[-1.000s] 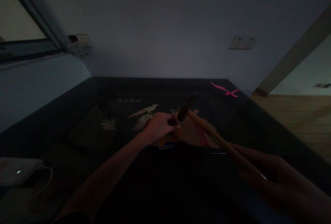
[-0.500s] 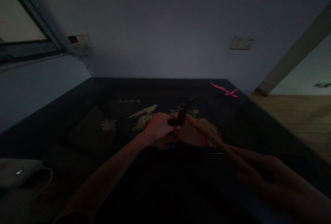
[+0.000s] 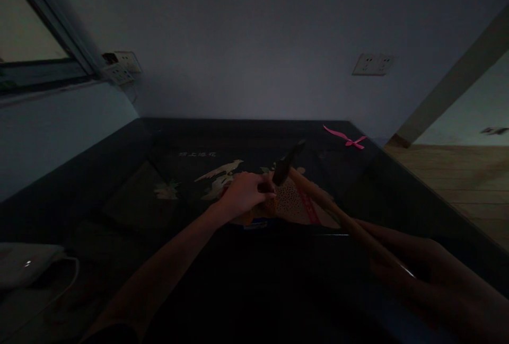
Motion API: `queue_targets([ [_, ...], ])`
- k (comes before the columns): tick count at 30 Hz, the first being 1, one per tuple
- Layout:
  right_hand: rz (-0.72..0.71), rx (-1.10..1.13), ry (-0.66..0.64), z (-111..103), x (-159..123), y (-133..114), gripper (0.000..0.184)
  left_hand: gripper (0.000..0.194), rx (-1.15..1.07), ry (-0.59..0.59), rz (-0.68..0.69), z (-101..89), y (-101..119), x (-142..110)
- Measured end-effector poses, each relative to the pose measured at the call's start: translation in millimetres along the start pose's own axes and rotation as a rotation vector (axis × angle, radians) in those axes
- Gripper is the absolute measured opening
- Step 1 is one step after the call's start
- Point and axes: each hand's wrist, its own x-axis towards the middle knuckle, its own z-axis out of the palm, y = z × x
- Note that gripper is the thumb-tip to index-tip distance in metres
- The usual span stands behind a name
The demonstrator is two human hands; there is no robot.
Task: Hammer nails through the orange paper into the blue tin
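Observation:
My right hand [image 3: 425, 264], in shadow at the lower right, is wrapped round the wooden handle of a hammer [image 3: 328, 203]. The dark hammer head is raised just right of my left fingertips, apart from them. My left hand [image 3: 247, 191] rests at the middle with thumb and fingers drawn together in a pinch. Whatever is between those fingers is too dark and small to make out. Beneath both lies a printed, tan package-like piece [image 3: 290, 203] with dark dots, a red stripe and orange and blue patches.
The dark table [image 3: 238, 134] carries a painted bird and flowers. Near its back right corner lies a pink ribbon [image 3: 350, 141]. A white device [image 3: 29, 262] with a cable is at the left. Sockets [image 3: 371, 64] are on the wall behind.
The hammer head has tilted and shifted slightly up and to the right, away from my left fingertips. My left hand has stayed nearly in place.

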Motion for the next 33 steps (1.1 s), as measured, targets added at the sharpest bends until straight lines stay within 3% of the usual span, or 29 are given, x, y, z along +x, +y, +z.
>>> queue_targets([
  [4, 0.062, -0.007, -0.077, 0, 0, 3, 0.054, 0.018, 0.009, -0.006, -0.015, 0.3, 0, 0],
  [11, 0.058, 0.008, -0.095, -4, 1, 9, 0.059, 0.014, -0.020, -0.021, 0.012, 0.3, -2, 0],
  [25, 0.072, -0.018, -0.007, 1, -3, 12, 0.055, 0.019, 0.022, -0.021, 0.041, -0.8, -4, -1],
  [30, 0.074, 0.001, -0.115, -2, -1, 15, 0.060, 0.019, 0.007, -0.024, 0.042, -1.4, -3, -2],
  [33, 0.073, 0.014, -0.105, 1, -1, 13, 0.059, 0.020, 0.004, -0.030, 0.048, -0.8, -5, -2],
])
